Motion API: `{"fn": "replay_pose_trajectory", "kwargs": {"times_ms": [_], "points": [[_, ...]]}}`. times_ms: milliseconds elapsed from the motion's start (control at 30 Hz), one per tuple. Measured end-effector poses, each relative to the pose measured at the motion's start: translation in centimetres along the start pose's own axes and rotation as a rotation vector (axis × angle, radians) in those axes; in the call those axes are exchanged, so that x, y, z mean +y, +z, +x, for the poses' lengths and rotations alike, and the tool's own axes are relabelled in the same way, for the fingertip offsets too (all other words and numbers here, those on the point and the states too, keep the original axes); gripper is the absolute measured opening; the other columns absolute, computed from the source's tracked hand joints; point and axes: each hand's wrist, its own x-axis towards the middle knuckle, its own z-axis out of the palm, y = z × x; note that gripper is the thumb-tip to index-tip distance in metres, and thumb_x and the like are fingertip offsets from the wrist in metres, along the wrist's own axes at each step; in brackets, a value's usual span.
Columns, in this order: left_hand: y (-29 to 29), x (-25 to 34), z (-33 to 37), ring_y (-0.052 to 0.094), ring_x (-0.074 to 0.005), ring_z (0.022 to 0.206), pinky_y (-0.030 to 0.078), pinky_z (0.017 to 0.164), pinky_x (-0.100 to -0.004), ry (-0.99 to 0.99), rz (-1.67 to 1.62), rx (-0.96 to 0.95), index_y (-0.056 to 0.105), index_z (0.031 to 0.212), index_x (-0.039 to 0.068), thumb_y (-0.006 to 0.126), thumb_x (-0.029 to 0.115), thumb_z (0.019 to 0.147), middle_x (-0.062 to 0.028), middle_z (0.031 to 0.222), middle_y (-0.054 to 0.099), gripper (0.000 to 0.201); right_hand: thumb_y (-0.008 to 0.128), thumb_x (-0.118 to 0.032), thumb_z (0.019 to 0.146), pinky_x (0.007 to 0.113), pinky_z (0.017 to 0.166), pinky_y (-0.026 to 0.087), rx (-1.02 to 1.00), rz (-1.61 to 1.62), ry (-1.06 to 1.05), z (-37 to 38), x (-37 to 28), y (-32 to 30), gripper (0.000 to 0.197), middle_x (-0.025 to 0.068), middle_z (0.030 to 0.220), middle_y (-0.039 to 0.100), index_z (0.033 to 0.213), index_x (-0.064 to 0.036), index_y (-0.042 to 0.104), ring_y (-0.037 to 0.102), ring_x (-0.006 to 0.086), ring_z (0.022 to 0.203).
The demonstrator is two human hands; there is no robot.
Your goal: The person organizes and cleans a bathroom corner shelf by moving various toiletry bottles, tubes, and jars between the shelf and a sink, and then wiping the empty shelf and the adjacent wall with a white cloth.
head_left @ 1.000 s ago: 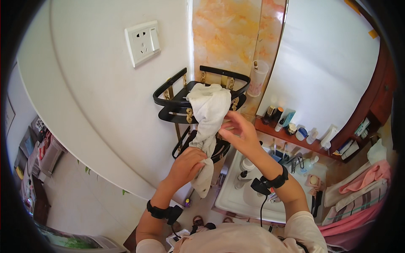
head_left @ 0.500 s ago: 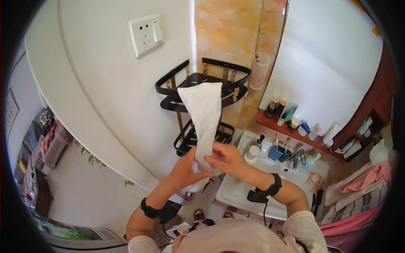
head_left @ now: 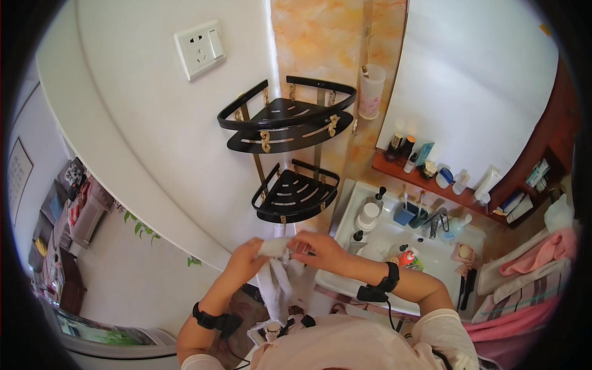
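My left hand (head_left: 245,261) grips one end of a white cloth (head_left: 274,248), now bunched low in front of my chest. At its other end the curled fingers of my right hand (head_left: 317,251) pinch the cloth. White lengths of fabric (head_left: 271,290) hang beneath my hands; whether they belong to the same cloth I cannot tell. Just beyond my hands is the lower tier of a black corner shelf (head_left: 296,194), with its upper tier (head_left: 287,123) above. Both tiers have slotted bases and gold-coloured fittings.
To the right stands a white washbasin (head_left: 376,290) with bottles, toothbrush cups (head_left: 405,213) and a tap (head_left: 439,223). A wooden ledge (head_left: 425,185) under the mirror (head_left: 475,86) carries several toiletries. Towels (head_left: 536,271) hang far right. A wall socket (head_left: 200,49) sits upper left.
Both hands have come down and toward me with the cloth. It hung stretched up across the shelf before; now it is gathered low, and the shelf shows fully.
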Motion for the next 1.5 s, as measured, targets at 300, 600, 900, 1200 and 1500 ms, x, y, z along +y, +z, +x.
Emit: {"fn": "replay_pose_trajectory", "kwargs": {"times_ms": [300, 600, 900, 1200, 1500], "points": [[2.0, 3.1, 2.8, 0.052, -0.0172, 0.113, 0.042, 0.093, -0.0279, 0.107, -0.529, 0.262, 0.050, 0.127, -0.002, 0.061, -0.005, 0.080, -0.0082, 0.128, 0.050, 0.048, 0.084, -0.029, 0.066, 0.038, 0.110, 0.029, 0.047, 0.065, -0.114, 1.2, 3.6, 2.9, 0.107, 0.0192, 0.145, 0.032, 0.147, -0.0063, 0.019, 0.033, 0.0300, 0.135], [0.3, 6.4, 5.4, 0.049, -0.0161, 0.121, 0.039, 0.102, -0.0307, 0.155, -0.986, 0.287, 0.043, 0.134, 0.000, 0.060, -0.006, 0.081, -0.0073, 0.129, 0.051, 0.056, 0.065, 0.006, 0.076, 0.030, 0.097, 0.041, 0.308, 0.154, 0.031, -0.2, 6.8, -2.5, 0.049, 0.0082, 0.124, 0.054, 0.123, -0.0021, 0.053, 0.052, 0.0191, 0.116], [2.7, 6.6, 9.8, 0.043, -0.0332, 0.127, 0.044, 0.097, -0.0405, 0.481, 0.080, 0.403, 0.033, 0.141, 0.006, 0.085, 0.014, 0.059, -0.0190, 0.142, 0.037, 0.097, 0.057, 0.007, 0.076, 0.025, 0.084, 0.047, 0.620, 0.517, 0.206, 0.1, 0.0, -11.1, 0.034, 0.0019, 0.101, 0.062, 0.109, -0.0017, 0.057, 0.058, 0.0108, 0.095], [5.2, 7.9, 17.7, 0.065, -0.0208, 0.090, 0.049, 0.082, -0.0290, 0.397, -0.454, 0.482, 0.059, 0.111, 0.001, 0.065, -0.006, 0.069, -0.0116, 0.096, 0.067, 0.043, 0.066, -0.013, 0.084, 0.031, 0.086, 0.048, 0.598, -0.219, -0.033, -0.6, -2.8, -13.6, 0.045, 0.0105, 0.114, 0.059, 0.125, -0.0018, 0.051, 0.058, 0.0150, 0.101], [8.4, 10.2, 18.6, 0.063, -0.0201, 0.091, 0.049, 0.081, -0.0302, 0.337, -0.586, 0.463, 0.057, 0.111, 0.001, 0.070, 0.000, 0.068, -0.0103, 0.098, 0.065, 0.046, 0.056, -0.023, 0.095, 0.029, 0.078, 0.053, 0.513, 0.912, 0.397, -2.4, -0.7, -10.8, 0.038, 0.0100, 0.113, 0.061, 0.128, -0.0064, 0.046, 0.062, 0.0136, 0.099]]}}
